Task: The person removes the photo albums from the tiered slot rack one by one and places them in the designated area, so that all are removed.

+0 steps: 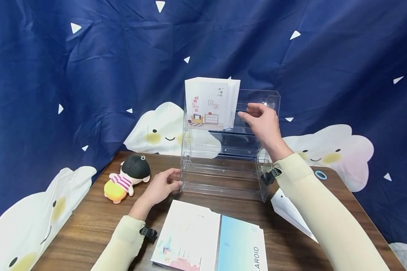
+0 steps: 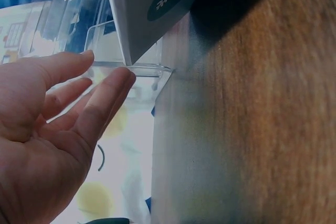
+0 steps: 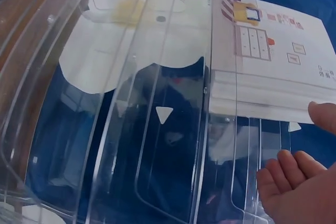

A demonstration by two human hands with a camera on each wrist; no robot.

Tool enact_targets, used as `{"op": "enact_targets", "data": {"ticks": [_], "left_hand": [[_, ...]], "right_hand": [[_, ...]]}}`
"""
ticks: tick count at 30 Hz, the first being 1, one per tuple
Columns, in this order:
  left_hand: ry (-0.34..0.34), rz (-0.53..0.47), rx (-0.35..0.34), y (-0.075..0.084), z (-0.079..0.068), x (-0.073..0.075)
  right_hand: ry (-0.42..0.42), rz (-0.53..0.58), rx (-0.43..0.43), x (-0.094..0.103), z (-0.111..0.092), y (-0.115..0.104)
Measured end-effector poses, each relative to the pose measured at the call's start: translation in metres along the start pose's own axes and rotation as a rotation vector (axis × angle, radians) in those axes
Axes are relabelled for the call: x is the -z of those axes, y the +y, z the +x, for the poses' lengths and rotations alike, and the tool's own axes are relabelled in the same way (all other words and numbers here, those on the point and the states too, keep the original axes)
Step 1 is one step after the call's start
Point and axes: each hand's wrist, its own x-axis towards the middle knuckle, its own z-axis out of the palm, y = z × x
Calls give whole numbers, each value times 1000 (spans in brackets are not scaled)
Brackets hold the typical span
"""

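A clear acrylic tiered rack [image 1: 224, 165] stands upright on the table. White booklets [image 1: 207, 107] with a drawn room on the front cover lean in its top tier, at the left side. Just right of their edge is my right hand [image 1: 262, 122], fingers loosely bent and nothing held; in the right wrist view a gap shows between thumb and fingers. My left hand [image 1: 162, 184] is at the rack's lower left edge. From the left wrist, its fingers look fairly straight, the fingertips [image 2: 128, 76] right at the rack's clear edge.
In front of the rack lie a white illustrated booklet [image 1: 190, 233] and a blue booklet [image 1: 239, 241]. A plush doll [image 1: 129, 178] sits at left. Beside the right sleeve are a white paper piece [image 1: 289, 210] and a light blue ring [image 1: 320, 175]. A blue curtain [image 1: 122, 56] hangs behind.
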Motion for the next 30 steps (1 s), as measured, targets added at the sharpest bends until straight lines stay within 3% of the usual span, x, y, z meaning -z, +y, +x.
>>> {"op": "enact_targets", "data": {"ticks": [10, 30], "left_hand": [[3, 1, 0, -1, 0, 0], [6, 1, -12, -5, 1, -2]], "right_hand": [[44, 62, 20, -10, 18, -13], [33, 149, -5, -23, 30, -33]]}}
